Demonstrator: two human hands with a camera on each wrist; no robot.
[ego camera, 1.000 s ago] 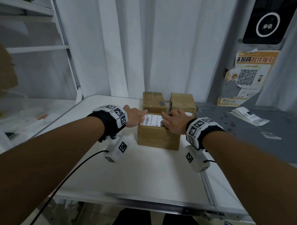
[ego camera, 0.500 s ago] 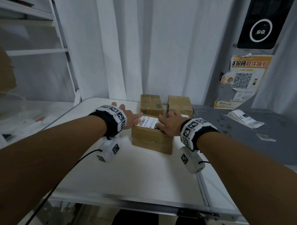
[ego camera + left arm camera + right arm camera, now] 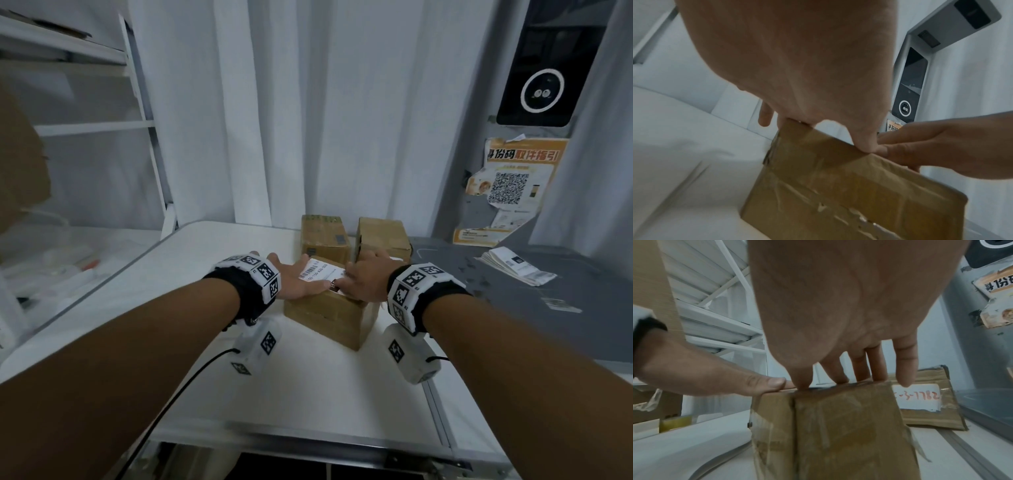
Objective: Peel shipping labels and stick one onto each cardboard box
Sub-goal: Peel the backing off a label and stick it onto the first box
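A brown taped cardboard box (image 3: 325,313) stands on the white table (image 3: 239,383) with a white barcode label (image 3: 320,272) on its top. My left hand (image 3: 298,281) lies flat on the label's left part, thumb stretched along the near edge. My right hand (image 3: 363,277) lies flat on the right part with straight fingers. The two thumbs meet at the box's near top edge (image 3: 869,149). In the right wrist view my fingers (image 3: 861,368) press on the box top (image 3: 838,426). Two more boxes (image 3: 323,236) (image 3: 382,236) stand just behind.
A stack of white label sheets (image 3: 517,267) lies on the grey surface (image 3: 496,308) to the right. A box with a white patch bearing red handwritten digits (image 3: 918,398) sits behind my right hand. White shelving (image 3: 102,126) stands left, curtains behind.
Both hands stay pressed on the label. My left thumb has slid right along the label's near edge until it meets the right thumb. The box has turned slightly.
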